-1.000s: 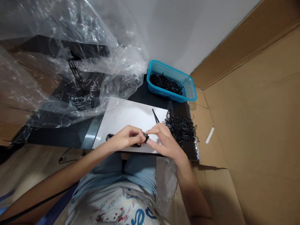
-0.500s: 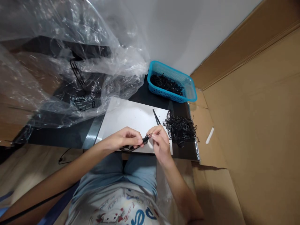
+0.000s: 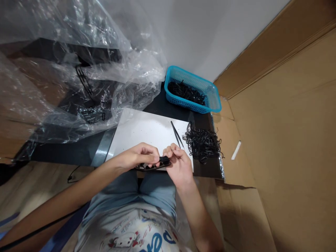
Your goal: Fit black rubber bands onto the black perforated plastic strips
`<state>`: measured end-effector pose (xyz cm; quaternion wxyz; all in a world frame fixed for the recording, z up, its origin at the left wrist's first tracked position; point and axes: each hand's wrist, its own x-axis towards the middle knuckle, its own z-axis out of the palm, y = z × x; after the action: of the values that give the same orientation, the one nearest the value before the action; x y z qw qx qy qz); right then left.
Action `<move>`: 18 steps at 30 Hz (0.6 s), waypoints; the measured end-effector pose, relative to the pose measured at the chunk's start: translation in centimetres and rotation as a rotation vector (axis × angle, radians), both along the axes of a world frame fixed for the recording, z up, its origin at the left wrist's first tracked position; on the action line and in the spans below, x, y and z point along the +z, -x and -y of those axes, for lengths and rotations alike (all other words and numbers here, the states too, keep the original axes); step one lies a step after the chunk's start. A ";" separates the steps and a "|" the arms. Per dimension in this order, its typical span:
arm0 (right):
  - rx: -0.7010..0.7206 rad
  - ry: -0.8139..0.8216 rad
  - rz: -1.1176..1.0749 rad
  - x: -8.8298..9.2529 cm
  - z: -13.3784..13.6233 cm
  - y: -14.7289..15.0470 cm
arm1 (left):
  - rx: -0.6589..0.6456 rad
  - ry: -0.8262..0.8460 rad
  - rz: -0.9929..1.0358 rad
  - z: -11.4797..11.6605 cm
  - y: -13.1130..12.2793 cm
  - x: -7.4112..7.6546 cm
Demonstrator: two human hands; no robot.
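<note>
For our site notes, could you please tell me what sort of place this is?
Probably a makeshift piecework bench: a blue plastic basket of black loops, a loose pile, tweezers and cardboard sheeting.

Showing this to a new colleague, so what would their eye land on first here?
The bright blue plastic basket at top centre stands out first, holding black loops. Crumpled clear plastic sheeting fills the upper left. In the middle, the left hand and right hand hold a black strip over a white board, with a tangled heap of black loops just to the right.
</note>
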<state>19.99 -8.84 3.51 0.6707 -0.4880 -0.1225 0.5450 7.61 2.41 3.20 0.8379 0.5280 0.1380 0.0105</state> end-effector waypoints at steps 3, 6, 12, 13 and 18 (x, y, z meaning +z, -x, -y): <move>0.048 0.002 -0.002 -0.1 0.2 -0.1 | 0.002 0.012 -0.017 0.1 0.0 0.1; 0.058 -0.020 0.018 0.1 0.3 -0.6 | 0.067 0.037 -0.025 -0.1 0.3 0.1; -0.169 -0.150 0.309 1.0 1.8 -4.2 | 0.251 0.020 -0.027 -1.4 2.0 0.4; -0.227 -0.164 0.420 1.2 2.2 -5.1 | 0.249 0.009 -0.023 -1.5 2.1 0.6; -0.588 0.053 0.983 1.9 4.9 -11.0 | 0.225 -0.016 0.010 -1.4 2.4 1.8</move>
<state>30.98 -13.69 5.46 0.6459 -0.7142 -0.2655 0.0473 5.16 3.79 4.96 0.8279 0.5158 0.1920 0.1080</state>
